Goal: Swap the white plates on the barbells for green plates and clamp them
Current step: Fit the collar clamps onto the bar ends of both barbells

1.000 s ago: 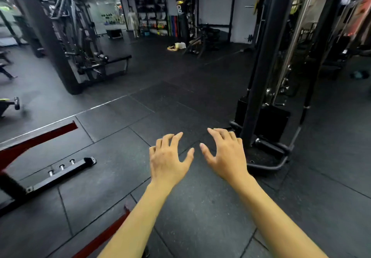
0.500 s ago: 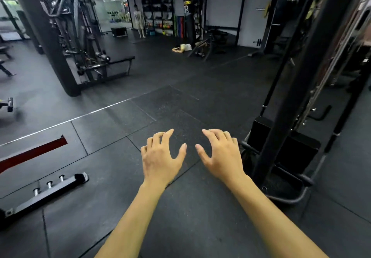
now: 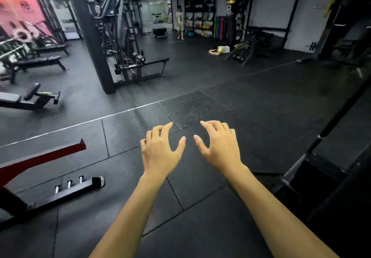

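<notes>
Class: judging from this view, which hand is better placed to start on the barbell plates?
Left, marginally: both the left hand and right hand are empty, but the white-plated barbell stands far left.

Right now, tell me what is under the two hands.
Under the left hand and right hand lies only black rubber floor matting with tile seams. Both hold nothing. The patches directly beneath the palms and forearms are covered.

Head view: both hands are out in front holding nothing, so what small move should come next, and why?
Probably keep walking and turn left. The left hand and right hand hover empty over bare floor mats, with no green plates within reach. A blurred barbell with a pale plate shows far left, so that looks like the nearest target.
</notes>
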